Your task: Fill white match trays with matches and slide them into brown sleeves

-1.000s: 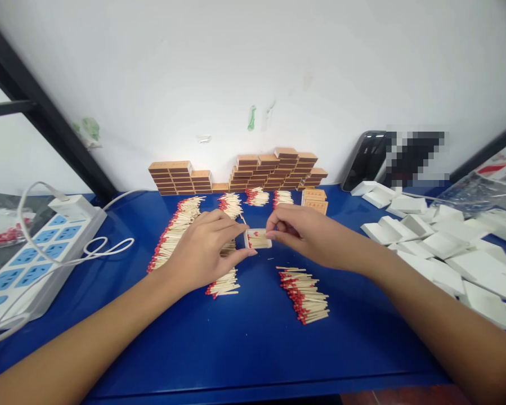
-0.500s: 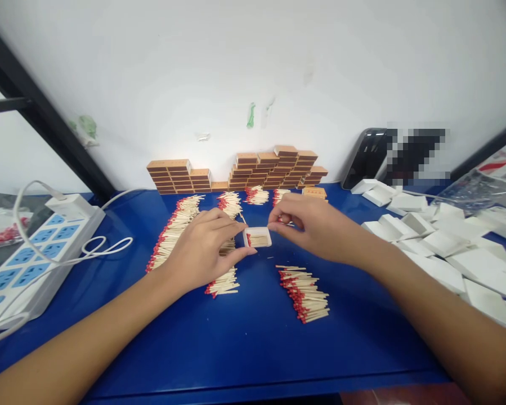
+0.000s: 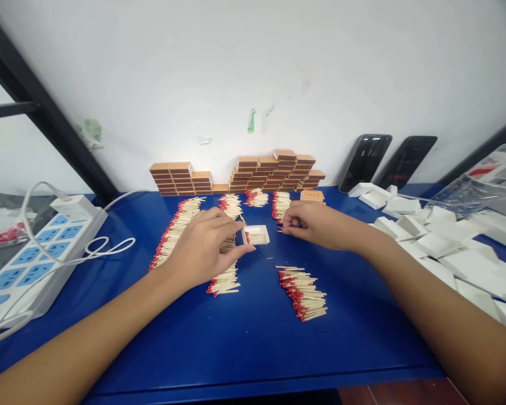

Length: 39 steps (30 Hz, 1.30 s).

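A small white matchbox tray with a few red-tipped matches in it rests on the blue table. My left hand pinches its left end between thumb and forefinger. My right hand lies to the right of the tray, apart from it, fingers curled over a row of matches on the table; what it grips is hidden. Long rows of matches lie behind my left hand, and another heap of matches lies in front of my right.
Brown matchboxes are stacked against the white wall. Several empty white trays are piled at the right. A white power strip with its cable lies at the left. Two dark phones lean on the wall.
My right hand has left the tray's right end and moved right and back to the matches. My left hand keeps its hold on the tray.
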### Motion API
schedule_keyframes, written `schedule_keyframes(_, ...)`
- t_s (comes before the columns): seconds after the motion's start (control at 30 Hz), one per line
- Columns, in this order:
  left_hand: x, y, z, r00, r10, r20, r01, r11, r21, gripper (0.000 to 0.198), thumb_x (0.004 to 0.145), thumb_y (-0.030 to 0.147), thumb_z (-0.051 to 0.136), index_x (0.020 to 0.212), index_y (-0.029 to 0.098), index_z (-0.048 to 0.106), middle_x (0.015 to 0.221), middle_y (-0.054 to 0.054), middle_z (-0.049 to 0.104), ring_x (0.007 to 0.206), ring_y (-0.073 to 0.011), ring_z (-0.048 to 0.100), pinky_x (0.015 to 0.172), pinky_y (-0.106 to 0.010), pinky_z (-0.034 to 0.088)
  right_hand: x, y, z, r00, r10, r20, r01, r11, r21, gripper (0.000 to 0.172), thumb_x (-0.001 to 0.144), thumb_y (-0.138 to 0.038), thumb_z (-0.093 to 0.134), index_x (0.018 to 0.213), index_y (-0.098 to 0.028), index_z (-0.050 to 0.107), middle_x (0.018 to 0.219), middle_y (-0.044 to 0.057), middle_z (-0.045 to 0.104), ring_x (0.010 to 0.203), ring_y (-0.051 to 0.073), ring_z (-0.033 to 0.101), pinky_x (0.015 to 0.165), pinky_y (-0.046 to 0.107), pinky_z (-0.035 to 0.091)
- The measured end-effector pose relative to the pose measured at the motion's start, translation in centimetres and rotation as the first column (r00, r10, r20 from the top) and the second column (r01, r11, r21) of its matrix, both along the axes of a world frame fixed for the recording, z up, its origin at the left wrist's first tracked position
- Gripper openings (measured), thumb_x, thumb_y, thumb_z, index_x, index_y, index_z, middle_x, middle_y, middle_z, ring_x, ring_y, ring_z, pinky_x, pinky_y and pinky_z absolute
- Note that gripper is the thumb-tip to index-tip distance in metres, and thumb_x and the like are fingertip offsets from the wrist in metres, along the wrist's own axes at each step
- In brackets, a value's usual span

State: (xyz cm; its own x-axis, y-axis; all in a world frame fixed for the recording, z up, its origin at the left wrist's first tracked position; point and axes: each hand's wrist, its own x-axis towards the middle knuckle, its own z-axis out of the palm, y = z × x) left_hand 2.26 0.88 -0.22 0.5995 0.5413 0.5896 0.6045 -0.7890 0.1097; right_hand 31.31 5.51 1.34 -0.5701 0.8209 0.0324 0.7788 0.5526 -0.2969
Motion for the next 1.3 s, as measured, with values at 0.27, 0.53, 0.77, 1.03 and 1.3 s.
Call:
schedule_keyframes(0.27, 0.0, -0.1, 0.0, 1.0, 0.004, -0.008, -0.004, 1.0, -0.014, 0.038, 0.096, 0.047, 0.073, 0.112, 0.013, 0.075, 0.088, -0.007, 0.076, 0.091, -0.0263, 0.067, 0.086, -0.043, 0.054, 0.6, 0.1, 0.0, 0.998, -0.036, 0.057, 0.036, 0.999, 0.004, 0.022, 0.092, -0.041, 0.062, 0.092, -0.02, 0.068, 0.091, 0.008, 0.069, 0.08, 0.022, 0.059, 0.068, 0.032, 0.041)
schedule_keyframes(0.53, 0.1, 0.0, 0.0, 1.0, -0.003, -0.01, 0.003, 1.0, 0.004, 0.037, 0.095, 0.046, 0.074, 0.112, 0.013, 0.076, 0.09, -0.007, 0.077, 0.092, -0.0265, 0.068, 0.086, -0.043, 0.055, 0.6, -0.2, 0.6, 0.997, -0.069, 0.033, 0.072, 0.993, -0.098, 0.022, 0.093, -0.042, 0.062, 0.087, -0.022, 0.069, 0.079, 0.004, 0.069, 0.069, 0.019, 0.057, 0.062, 0.031, 0.038)
schedule_keyframes(0.77, 0.0, 0.0, 0.0, 1.0, -0.008, -0.018, 0.008, 1.0, 0.004, 0.037, 0.095, 0.046, 0.073, 0.112, 0.013, 0.075, 0.086, -0.007, 0.076, 0.091, -0.0266, 0.068, 0.085, -0.043, 0.055, 1.1, 0.7, 0.2, 0.986, -0.139, 0.096, 0.138, 0.99, 0.025, 0.012, 0.091, -0.03, 0.062, 0.086, -0.021, 0.068, 0.082, 0.005, 0.069, 0.073, 0.02, 0.059, 0.064, 0.031, 0.037)
schedule_keyframes(1.03, -0.1, 0.0, 0.1, 1.0, -0.013, -0.024, 0.013, 1.0, 0.005, 0.037, 0.096, 0.046, 0.073, 0.112, 0.013, 0.075, 0.086, -0.007, 0.075, 0.09, -0.0266, 0.068, 0.084, -0.043, 0.055, 1.0, 0.0, 0.2, 0.99, -0.082, 0.118, 0.089, 0.994, -0.057, 0.014, 0.093, -0.031, 0.057, 0.087, -0.021, 0.066, 0.081, 0.005, 0.069, 0.07, 0.019, 0.058, 0.063, 0.031, 0.039)
schedule_keyframes(1.3, -0.1, 0.1, -0.1, 1.0, -0.003, -0.03, 0.003, 1.0, -0.003, 0.039, 0.096, 0.048, 0.072, 0.113, 0.014, 0.075, 0.089, -0.008, 0.077, 0.092, -0.0276, 0.068, 0.086, -0.044, 0.055, 0.4, -1.0, 0.8, 0.997, -0.042, 0.069, 0.048, 0.995, -0.093, 0.036, 0.086, -0.055, 0.069, 0.1, -0.022, 0.071, 0.092, 0.007, 0.071, 0.078, 0.022, 0.061, 0.066, 0.032, 0.041)
